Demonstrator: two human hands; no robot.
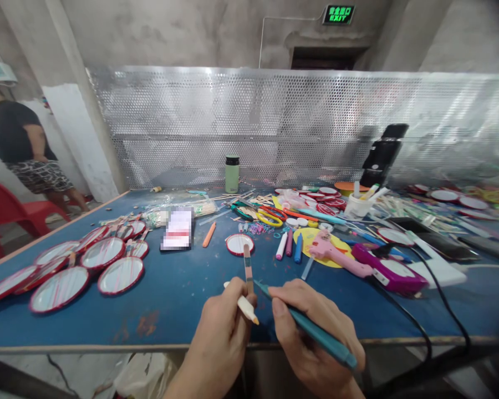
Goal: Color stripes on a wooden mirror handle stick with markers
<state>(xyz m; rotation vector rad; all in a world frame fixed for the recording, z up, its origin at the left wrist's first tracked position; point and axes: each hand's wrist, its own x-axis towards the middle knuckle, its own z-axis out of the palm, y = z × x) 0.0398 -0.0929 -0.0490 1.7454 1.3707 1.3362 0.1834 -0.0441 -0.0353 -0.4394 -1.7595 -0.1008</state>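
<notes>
My left hand (227, 327) is closed around the lower end of a wooden craft stick (248, 266) banded with brown and dark colours. At the stick's far end is a small round disc (239, 244) with a white face and a red rim. A white marker (247, 309) with an orange tip also sits between the left fingers. My right hand (316, 332) grips a teal marker (322, 335), its tip pointing at the stick's side close to my left fingers. I cannot tell whether the tip touches the stick.
Red-rimmed discs (83, 266) lie in a pile at left, beside a phone (177, 230) and an orange marker (209, 234). Several markers (298, 247), a pink glue gun (336, 255) and black cables lie right. A green bottle (232, 174) stands behind; a person (20, 133) is far left.
</notes>
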